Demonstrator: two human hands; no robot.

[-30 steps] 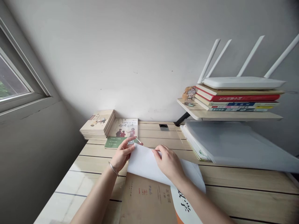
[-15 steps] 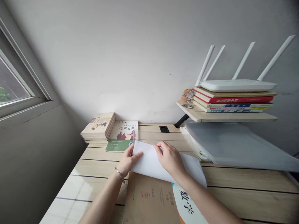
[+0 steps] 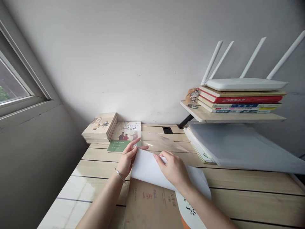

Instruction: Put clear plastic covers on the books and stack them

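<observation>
A white sheet of paper [image 3: 149, 165] lies across the upper part of a brown-covered book [image 3: 152, 203] with large Chinese characters on a white patch. My right hand [image 3: 173, 168] is closed on the upper edge of the sheet, thumb and fingers pinching it. At the sheet's upper left corner is my left hand [image 3: 128, 157], wearing a bracelet. Its fingers are stretched apart, with the thumb by the corner. Beyond the paper, a clear plastic film [image 3: 164, 143] stands up, blurred and shiny, near my left fingertips. My right forearm covers part of the book.
A stack of books [image 3: 101, 127] and a green-and-white booklet [image 3: 124, 136] lie at the back left. On the right, a raised shelf [image 3: 238, 117] bears books and a white router [image 3: 247, 84]. A translucent folder [image 3: 238, 146] lies beneath it. A window [image 3: 19, 82] is at left.
My left thumb has drawn back toward the sheet's corner and the left fingers have spread out. The clear film has come up behind the paper. My right hand keeps its pinch.
</observation>
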